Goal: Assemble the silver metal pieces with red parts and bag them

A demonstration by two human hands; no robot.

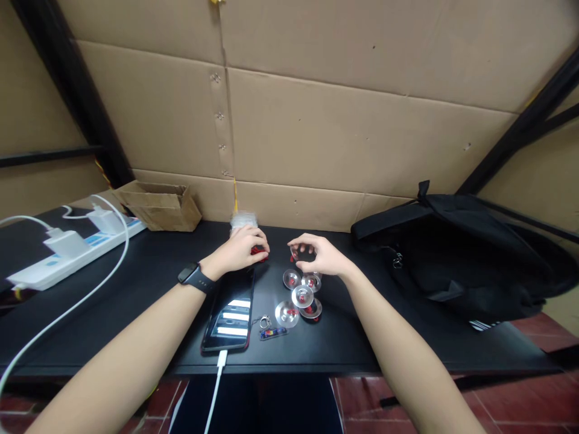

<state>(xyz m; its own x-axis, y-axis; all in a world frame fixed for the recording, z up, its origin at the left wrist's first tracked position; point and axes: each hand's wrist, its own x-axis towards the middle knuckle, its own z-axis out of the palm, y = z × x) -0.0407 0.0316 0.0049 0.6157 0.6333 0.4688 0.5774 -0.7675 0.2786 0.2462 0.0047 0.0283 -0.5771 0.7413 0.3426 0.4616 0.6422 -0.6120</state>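
My left hand (242,248), with a dark watch on the wrist, is bent with its fingertips closed round a small red piece (260,253). Just behind it stands a stack of clear plastic (244,220). My right hand (319,254) pinches a clear round disc (292,252) by its edge, a bit of red showing at it. Below the right hand lie several shiny clear discs (302,296) with red centres, some overlapping. A keyring (265,322) with a colourful charm (273,333) lies close to them.
A phone (230,313) with a white cable plugged in lies under my left forearm. To the left are a white power strip (58,265) with chargers and an open cardboard box (158,208). A black bag (456,253) fills the right side. Cardboard walls (316,132) close off the back.
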